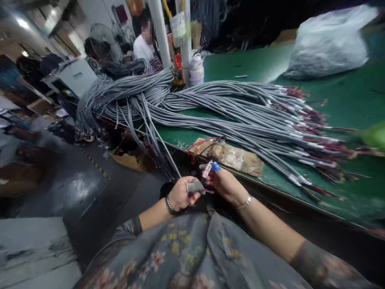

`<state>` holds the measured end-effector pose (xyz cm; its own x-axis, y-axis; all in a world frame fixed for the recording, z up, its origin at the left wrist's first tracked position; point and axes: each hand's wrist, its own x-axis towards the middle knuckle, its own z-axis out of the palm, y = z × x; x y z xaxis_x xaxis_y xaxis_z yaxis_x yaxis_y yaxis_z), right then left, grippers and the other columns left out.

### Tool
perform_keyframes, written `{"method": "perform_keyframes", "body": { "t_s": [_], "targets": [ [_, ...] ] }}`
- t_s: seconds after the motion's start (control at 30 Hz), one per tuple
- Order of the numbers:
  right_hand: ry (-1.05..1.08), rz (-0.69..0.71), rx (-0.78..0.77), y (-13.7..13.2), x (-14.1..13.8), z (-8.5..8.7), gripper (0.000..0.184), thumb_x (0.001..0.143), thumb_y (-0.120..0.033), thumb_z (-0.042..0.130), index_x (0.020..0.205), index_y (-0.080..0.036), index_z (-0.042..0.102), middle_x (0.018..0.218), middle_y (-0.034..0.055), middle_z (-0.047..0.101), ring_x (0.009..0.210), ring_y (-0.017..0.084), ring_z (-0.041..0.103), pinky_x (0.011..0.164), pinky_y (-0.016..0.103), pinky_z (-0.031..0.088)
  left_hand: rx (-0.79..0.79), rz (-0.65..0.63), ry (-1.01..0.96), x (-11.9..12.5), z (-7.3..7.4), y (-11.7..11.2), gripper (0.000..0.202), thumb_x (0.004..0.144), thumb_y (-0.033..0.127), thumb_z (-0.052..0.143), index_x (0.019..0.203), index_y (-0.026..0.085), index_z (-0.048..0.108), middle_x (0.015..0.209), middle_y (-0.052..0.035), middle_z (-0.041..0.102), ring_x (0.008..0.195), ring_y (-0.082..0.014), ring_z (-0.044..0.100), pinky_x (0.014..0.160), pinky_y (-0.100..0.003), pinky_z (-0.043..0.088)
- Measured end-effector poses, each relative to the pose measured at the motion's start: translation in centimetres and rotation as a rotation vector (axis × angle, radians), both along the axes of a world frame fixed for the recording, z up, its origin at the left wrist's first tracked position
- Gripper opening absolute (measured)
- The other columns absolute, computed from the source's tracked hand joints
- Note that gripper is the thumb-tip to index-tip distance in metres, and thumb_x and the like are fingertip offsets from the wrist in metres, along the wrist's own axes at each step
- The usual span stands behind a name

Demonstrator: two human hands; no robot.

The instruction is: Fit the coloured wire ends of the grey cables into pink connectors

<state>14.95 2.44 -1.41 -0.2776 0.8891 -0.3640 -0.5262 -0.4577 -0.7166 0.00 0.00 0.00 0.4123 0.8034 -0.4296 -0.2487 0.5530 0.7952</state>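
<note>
In front of my body, my left hand [184,193] is closed round the end of a grey cable [174,163]. Thin coloured wires [208,191] stick out past its fingertips, and a grey wrap covers its thumb. Close beside it, my right hand [226,185] pinches a small whitish piece with reddish marks [207,169], whose exact kind I cannot make out. Blue tape [215,166] is on a digit of this hand. Both hands are near the bench edge, just below a worn wooden block [230,155] with red and black wires at its left end.
Many grey cables [210,100] lie across the green bench [255,64], their stripped ends to the right. A filled plastic bag [331,44] and a lidded bottle [197,70] stand farther back. An open carton [129,160] is below at left. Another person [143,47] is behind.
</note>
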Motion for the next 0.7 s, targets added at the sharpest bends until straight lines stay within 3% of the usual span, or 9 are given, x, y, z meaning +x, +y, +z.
{"method": "perform_keyframes", "body": {
  "t_s": [0.3,0.57,0.7],
  "targets": [
    [-0.011,-0.01,0.063,0.1,-0.1,-0.3,0.044,0.059,-0.061,0.074,0.067,-0.019,0.065,0.054,-0.0026,0.056,0.047,0.009,0.044,0.043,0.023,0.035,-0.012,-0.016,-0.074,0.1,-0.2,1.1,0.036,0.05,0.038,0.078,0.055,0.016,0.049,0.035,0.0045,0.046,0.024,-0.0043,0.031,0.027,-0.017,0.017],
    [0.002,-0.043,0.027,-0.1,0.0,0.1,0.043,0.054,-0.059,0.079,0.065,-0.019,0.068,0.062,-0.0004,0.063,0.055,0.01,0.053,0.048,0.021,0.042,-0.079,-0.036,-0.143,-0.1,-0.6,1.1,0.029,0.051,0.031,0.074,0.057,0.015,0.05,0.036,0.0036,0.047,0.025,-0.0049,0.032,0.029,-0.017,0.018],
    [0.038,-0.086,0.054,-0.3,-0.3,-0.4,0.037,0.059,-0.056,0.077,0.068,-0.021,0.069,0.065,-0.0004,0.065,0.058,0.011,0.055,0.051,0.023,0.044,-0.113,-0.028,-0.159,-0.1,-0.8,0.9,0.025,0.053,0.029,0.071,0.058,0.015,0.051,0.038,0.0026,0.047,0.027,-0.0053,0.032,0.029,-0.018,0.018]
  ]
}}
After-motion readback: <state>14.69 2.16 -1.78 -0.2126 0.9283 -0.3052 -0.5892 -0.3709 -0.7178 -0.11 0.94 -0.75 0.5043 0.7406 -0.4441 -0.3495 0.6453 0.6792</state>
